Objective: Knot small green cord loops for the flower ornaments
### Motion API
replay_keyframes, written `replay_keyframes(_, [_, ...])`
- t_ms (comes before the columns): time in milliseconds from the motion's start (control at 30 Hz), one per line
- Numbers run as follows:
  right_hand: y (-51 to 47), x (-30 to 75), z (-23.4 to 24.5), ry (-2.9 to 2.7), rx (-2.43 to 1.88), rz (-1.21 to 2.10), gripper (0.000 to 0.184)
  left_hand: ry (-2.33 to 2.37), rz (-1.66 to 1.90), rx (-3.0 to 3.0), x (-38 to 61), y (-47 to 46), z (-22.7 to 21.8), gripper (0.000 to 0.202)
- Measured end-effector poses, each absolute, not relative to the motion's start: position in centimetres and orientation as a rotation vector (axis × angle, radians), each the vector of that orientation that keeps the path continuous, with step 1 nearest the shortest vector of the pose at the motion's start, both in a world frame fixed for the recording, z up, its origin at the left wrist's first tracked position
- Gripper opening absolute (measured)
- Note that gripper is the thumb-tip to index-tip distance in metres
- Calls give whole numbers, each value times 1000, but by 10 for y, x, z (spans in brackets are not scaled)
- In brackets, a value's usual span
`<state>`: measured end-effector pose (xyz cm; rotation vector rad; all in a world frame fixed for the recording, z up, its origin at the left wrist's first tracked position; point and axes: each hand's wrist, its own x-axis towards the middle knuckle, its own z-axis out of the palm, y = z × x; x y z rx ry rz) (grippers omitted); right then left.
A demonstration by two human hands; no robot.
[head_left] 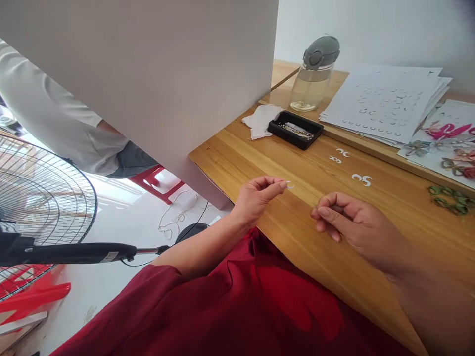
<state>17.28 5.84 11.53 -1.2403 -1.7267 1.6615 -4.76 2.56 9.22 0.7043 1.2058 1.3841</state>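
- While pinching a tiny white paper piece (290,186) between thumb and forefinger, left hand (256,198) raised just past the near edge of the wooden surface (297,217); fingers narrow, closed on the piece.
- Right hand (352,225) at 3 o'clock of the left, fingers curled tight, thumb pressed to forefinger; whether anything sits inside, cannot tell.
- Near edge running diagonally from 10 o'clock to 5 o'clock; bare wood open between and ahead of both hands.
- Black tray (296,129) at 12 o'clock, holding small mixed bits, too small to make out.
- Clear bottle (314,74) with grey lid behind the tray, a little pale liquid at its bottom.
- White cloth (261,120) touching the tray's left end.
- White curled cutouts (361,179) loose at 1 o'clock, between hands and tray.
- Punched white sheets (386,99) stacked at 1 o'clock; flower pictures (445,143) and green paper rings (451,198) at 2 o'clock.
- White board (148,74) standing at 10 o'clock, walling off the left side.
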Motion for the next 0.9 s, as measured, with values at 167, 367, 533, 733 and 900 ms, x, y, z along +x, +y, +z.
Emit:
replay_keyframes(167, [30, 183, 123, -1707, -1240, 1536, 47, 950, 1243, 560, -22, 14, 107, 35])
replay_keyframes(367, [11, 197, 121, -1647, -1207, 1495, 37, 822, 1154, 527, 1, -1, 129, 34])
replay_keyframes(533, [-1, 205, 121, -1630, -1213, 1444, 38, 837, 1164, 553, 9, -7, 133, 31])
replay_keyframes(733, [-18, 218, 125, -1762, -1328, 1046, 27, 871, 1181, 600, 19, -11, 131, 38])
replay_keyframes(900, [-40, 226, 144, -1891, -1231, 624, 11, 923, 1138, 680, 26, -8, 127, 44])
